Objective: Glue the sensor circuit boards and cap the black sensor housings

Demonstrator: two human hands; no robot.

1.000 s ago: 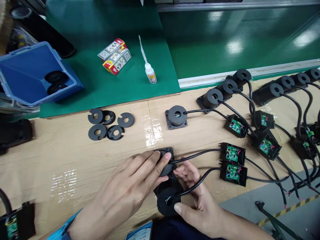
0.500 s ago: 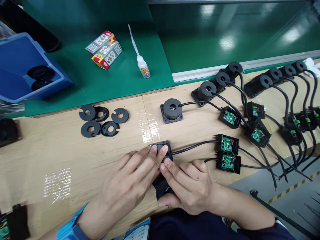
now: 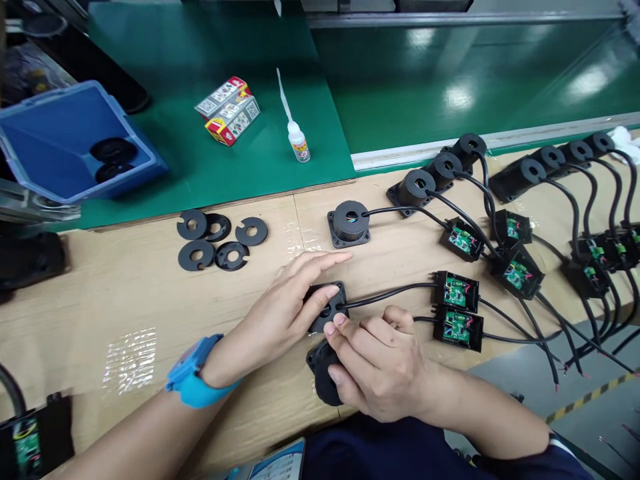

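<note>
My left hand rests on a black round housing with a square base, fingers spread, thumb pressing its top. My right hand covers a second black housing near the table's front edge, and its fingertips touch the first housing. Black cables run right from both housings to two open black boxes with green circuit boards. Several black slotted discs lie to the left. A third housing sits just beyond my hands.
A small glue bottle and a printed carton lie on the green mat. A blue bin with black parts sits at the left. Rows of wired housings and circuit boxes fill the right side.
My left hand has slid back and spread its fingers, with the index reaching past the housing. My right hand stays over the nearer housing. The view has shifted slightly.
</note>
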